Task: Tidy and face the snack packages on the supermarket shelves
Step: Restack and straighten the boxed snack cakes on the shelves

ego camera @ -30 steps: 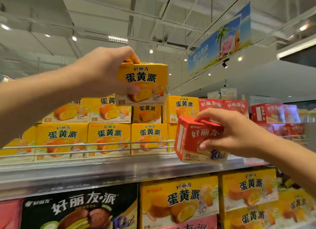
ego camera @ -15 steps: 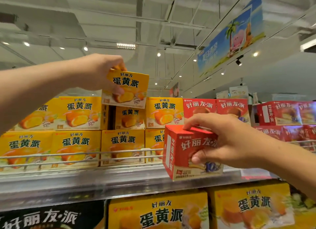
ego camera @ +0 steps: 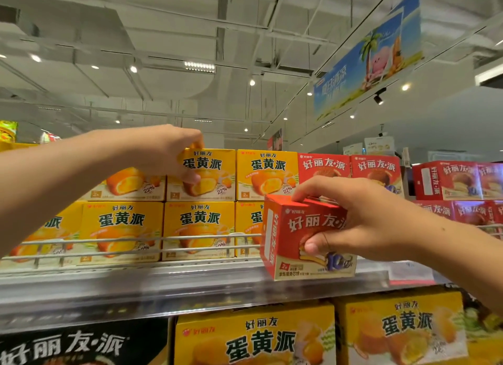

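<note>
Up close at 4 o'clock, a red box [ego camera: 307,236] is gripped by the right hand [ego camera: 362,223] over the shelf edge [ego camera: 163,288]. Further back at 10 o'clock, a top-row yellow box [ego camera: 206,174] is pinched by the left hand [ego camera: 163,149].

1. Your left hand [ego camera: 163,149] and its forearm are bare; no sleeve, glove, watch or ring shows in view.
2. Your right hand [ego camera: 362,223] and forearm are bare as well, with nothing worn at the wrist.
3. Your nails are short and unpainted where visible.
</note>
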Demonstrator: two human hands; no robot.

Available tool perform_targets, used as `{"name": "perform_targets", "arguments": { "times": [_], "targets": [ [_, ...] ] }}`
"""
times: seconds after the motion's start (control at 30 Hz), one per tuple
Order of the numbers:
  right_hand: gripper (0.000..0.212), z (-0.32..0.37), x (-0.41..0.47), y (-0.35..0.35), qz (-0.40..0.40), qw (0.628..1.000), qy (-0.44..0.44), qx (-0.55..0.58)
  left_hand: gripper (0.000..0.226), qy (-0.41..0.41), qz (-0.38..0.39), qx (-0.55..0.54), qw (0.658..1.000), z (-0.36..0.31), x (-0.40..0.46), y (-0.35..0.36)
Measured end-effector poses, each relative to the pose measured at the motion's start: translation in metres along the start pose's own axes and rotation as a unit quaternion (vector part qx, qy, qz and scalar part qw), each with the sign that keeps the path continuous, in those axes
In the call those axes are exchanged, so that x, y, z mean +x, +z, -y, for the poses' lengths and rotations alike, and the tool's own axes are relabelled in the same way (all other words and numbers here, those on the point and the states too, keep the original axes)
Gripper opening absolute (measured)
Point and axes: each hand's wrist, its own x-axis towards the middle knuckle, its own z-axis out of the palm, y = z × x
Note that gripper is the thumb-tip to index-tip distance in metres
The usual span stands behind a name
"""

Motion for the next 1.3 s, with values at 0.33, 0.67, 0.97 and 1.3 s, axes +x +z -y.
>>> {"name": "perform_targets", "arguments": {
  "times": [0.33,0.67,0.97,1.3],
  "targets": [
    [0.052,-0.003,0.002,0.008,-0.001,1.000,0.022,0.019,0.081,-0.030,0.038,0.058,0.997,-0.010,-0.007,-0.006],
    [0.056,-0.009,-0.037,-0.009,-0.064,0.989,0.130,0.010,0.092,0.271,-0.108,-0.350,0.890,-0.147,-0.062,0.065],
    [0.057,-0.028,-0.114,-0.026,-0.134,0.979,0.153,0.014,0.089,0.289,-0.011,-0.541,0.790,-0.232,-0.033,0.106],
    [0.065,-0.128,-0.184,-0.076,-0.113,0.983,0.144,0.013,0.075,0.265,-0.041,-0.572,0.775,-0.336,0.002,0.114]
  ]
}}
